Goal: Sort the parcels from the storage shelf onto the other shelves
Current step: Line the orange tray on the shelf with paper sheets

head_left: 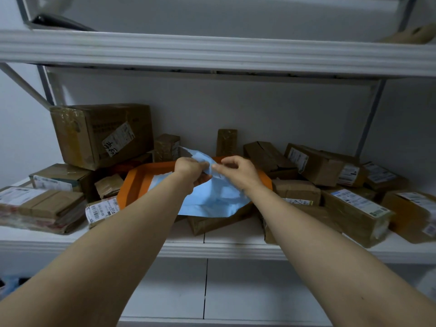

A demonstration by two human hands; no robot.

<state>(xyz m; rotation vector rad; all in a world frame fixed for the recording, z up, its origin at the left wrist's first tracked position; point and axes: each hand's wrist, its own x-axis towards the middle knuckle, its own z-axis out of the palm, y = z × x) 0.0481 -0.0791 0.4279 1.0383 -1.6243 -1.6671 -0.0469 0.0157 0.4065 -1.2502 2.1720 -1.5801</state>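
A light blue soft parcel bag (212, 199) lies in an orange tray (136, 185) at the middle of the white storage shelf (224, 251). My left hand (191, 171) grips the bag's upper edge with curled fingers. Right beside it, my right hand (238, 172) pinches the same crumpled edge. Both forearms reach up from the bottom of the view. Brown cardboard parcels with white labels crowd the shelf on both sides of the tray.
A large cardboard box (101, 135) stands at the back left, above flat parcels (40, 208). Several labelled boxes (354, 208) pile up on the right. Another shelf board (212, 53) runs overhead, and a bare shelf (207, 291) lies below.
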